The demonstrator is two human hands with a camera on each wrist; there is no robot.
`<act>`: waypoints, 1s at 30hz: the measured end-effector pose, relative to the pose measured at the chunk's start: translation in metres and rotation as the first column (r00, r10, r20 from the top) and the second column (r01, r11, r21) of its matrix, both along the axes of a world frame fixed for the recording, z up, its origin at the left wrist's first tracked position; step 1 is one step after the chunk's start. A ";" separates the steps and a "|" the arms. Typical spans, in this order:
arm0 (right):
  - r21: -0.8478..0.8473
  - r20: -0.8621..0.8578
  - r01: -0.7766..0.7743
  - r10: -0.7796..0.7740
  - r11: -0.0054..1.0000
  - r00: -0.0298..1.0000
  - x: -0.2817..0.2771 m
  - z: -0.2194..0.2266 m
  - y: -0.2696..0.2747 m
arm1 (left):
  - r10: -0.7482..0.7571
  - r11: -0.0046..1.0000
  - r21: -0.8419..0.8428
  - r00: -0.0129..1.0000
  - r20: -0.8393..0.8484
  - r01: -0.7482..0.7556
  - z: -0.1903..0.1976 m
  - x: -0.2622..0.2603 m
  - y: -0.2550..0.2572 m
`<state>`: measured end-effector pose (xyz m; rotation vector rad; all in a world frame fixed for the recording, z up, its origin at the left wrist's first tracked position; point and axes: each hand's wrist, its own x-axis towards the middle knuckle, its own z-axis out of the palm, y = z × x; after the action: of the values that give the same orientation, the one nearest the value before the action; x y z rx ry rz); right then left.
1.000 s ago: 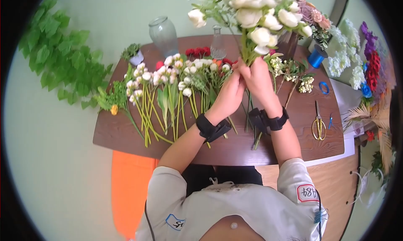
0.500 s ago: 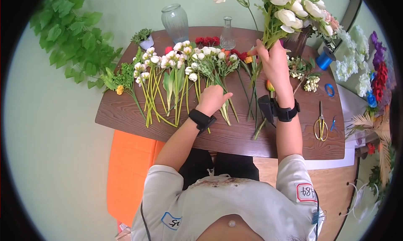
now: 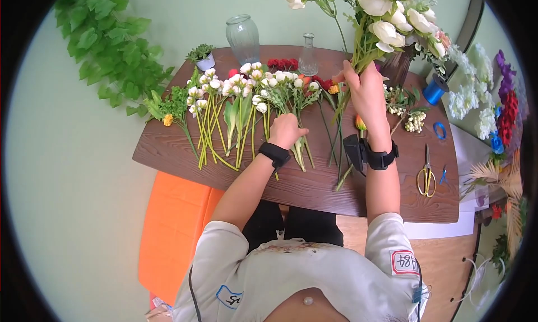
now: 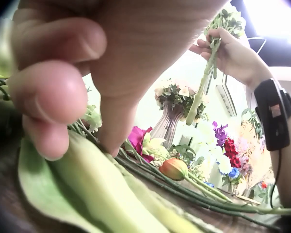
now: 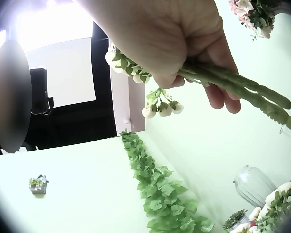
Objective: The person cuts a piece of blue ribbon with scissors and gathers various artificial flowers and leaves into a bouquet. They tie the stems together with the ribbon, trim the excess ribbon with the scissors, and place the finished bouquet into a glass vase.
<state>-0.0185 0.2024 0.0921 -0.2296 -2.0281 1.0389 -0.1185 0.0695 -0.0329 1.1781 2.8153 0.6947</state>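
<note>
White flowers (image 3: 374, 5) on green stems are held up by my right hand (image 3: 367, 95), its thumb and fingers around the stems. In the right wrist view, the right hand (image 5: 184, 43) grips thick green stems (image 5: 252, 92). My left hand (image 3: 286, 131) is low over the flowers laid on the table, its thumb apart from its fingers. The left wrist view shows the left hand (image 4: 63, 92) with bent fingers, the fingertips at a broad green leaf (image 4: 97, 179) and the thumb at its far side. Leaf and fingers overlap there, so the exact contact is unclear.
On the table (image 3: 336, 201), white blooms (image 3: 199, 95) lie at left, with a glass vase (image 3: 242, 39), a small bottle (image 3: 307, 56) and a potted plant (image 3: 202, 56) behind. Scissors (image 3: 427, 179), a blue spool (image 3: 435, 89) and a blue ring (image 3: 440, 131) are at right.
Both hands were together at the white bunch one second ago; the left hand has since come away, down and left to the table stems. In the last half second both hands have barely moved.
</note>
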 end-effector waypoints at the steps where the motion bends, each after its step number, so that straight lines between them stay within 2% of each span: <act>1: 0.000 -0.003 -0.005 0.005 1.000 1.000 0.000 0.000 -0.001 | 0.005 1.000 0.000 1.000 -0.003 -0.005 0.003 0.000 -0.001; 3: -0.029 -0.011 -0.021 0.021 0.999 1.000 0.000 0.000 -0.001 | 0.035 0.998 -0.057 0.986 0.161 -0.026 0.009 0.000 0.001; 4: -0.028 -0.014 -0.022 0.022 0.999 1.000 0.001 -0.001 0.000 | 0.036 0.998 -0.055 0.987 0.158 -0.027 0.011 0.000 0.000; 6: 0.001 -0.002 -0.011 0.011 1.000 1.000 0.001 0.000 0.000 | 0.053 0.987 0.103 0.860 0.508 -0.121 0.017 -0.002 -0.006; 7: 0.003 -0.008 -0.012 0.012 1.000 1.000 0.002 0.000 0.000 | 0.002 0.979 0.165 0.821 0.571 -0.117 0.018 -0.005 -0.010; 8: -0.018 -0.012 -0.027 0.027 0.999 1.000 0.002 0.000 0.000 | 0.002 0.979 0.167 0.825 0.565 -0.116 0.018 -0.006 -0.012; 9: -0.039 -0.016 -0.041 0.040 0.998 0.999 0.002 0.001 0.000 | -0.108 0.914 0.359 0.737 0.667 -0.190 0.017 -0.005 -0.014; 10: -0.039 -0.023 -0.039 0.038 0.998 0.999 0.004 0.003 0.000 | -0.242 0.806 0.518 0.641 0.729 -0.285 0.017 -0.005 -0.016; 11: -0.027 0.014 -0.042 0.042 0.999 0.999 0.005 0.005 0.000 | -0.294 0.825 0.517 0.606 0.739 -0.230 0.028 -0.002 -0.023; 12: -0.016 0.050 -0.044 0.045 0.999 0.998 0.006 0.007 0.000 | -0.297 0.826 0.519 0.612 0.734 -0.222 0.037 0.004 -0.025; 14: -0.023 0.042 -0.050 0.051 0.999 0.998 0.007 0.008 0.001 | -0.392 0.686 0.684 0.665 0.635 -0.249 0.048 0.017 -0.029; 16: -0.031 0.037 -0.055 0.057 0.998 0.998 0.007 0.007 0.001 | -0.433 0.668 0.708 0.653 0.621 -0.231 0.052 0.022 -0.029; 18: -0.117 0.008 -0.074 0.076 0.990 0.997 0.006 0.006 0.000 | -0.551 0.404 0.874 0.691 0.468 -0.269 0.056 0.029 -0.025; 19: -0.113 0.003 -0.067 0.068 0.991 0.998 0.005 0.005 0.000 | -0.551 0.359 0.896 0.716 0.429 -0.260 0.059 0.032 -0.023; 20: -0.150 -0.014 -0.060 0.059 0.987 0.998 0.004 0.004 0.001 | -0.558 0.358 0.899 0.713 0.424 -0.254 0.061 0.035 -0.020; 22: -0.184 -0.031 -0.049 0.044 0.982 0.999 0.002 0.002 0.002 | -0.557 0.226 0.939 0.756 0.344 -0.261 0.064 0.040 -0.014; 24: -0.201 -0.052 -0.038 0.028 0.979 0.998 0.001 0.000 0.003 | -0.592 0.220 0.939 0.729 0.343 -0.264 0.062 0.038 -0.008; 27: -0.276 -0.111 -0.036 0.005 0.960 0.994 -0.003 -0.004 0.003 | -0.624 0.072 0.948 0.727 0.286 -0.311 0.062 0.042 0.002; 28: -0.303 -0.140 -0.036 -0.007 0.952 0.990 -0.003 -0.004 0.003 | -0.630 0.073 0.949 0.723 0.283 -0.308 0.063 0.042 0.003; 30: -0.276 -0.082 -0.019 -0.004 0.961 0.997 -0.001 -0.002 0.002 | -0.645 0.028 0.945 0.716 0.266 -0.325 0.064 0.043 0.006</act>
<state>-0.0195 0.2047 0.0905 -0.3194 -1.8079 1.3155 -0.0760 0.0759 0.0314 0.8174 1.0645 2.6338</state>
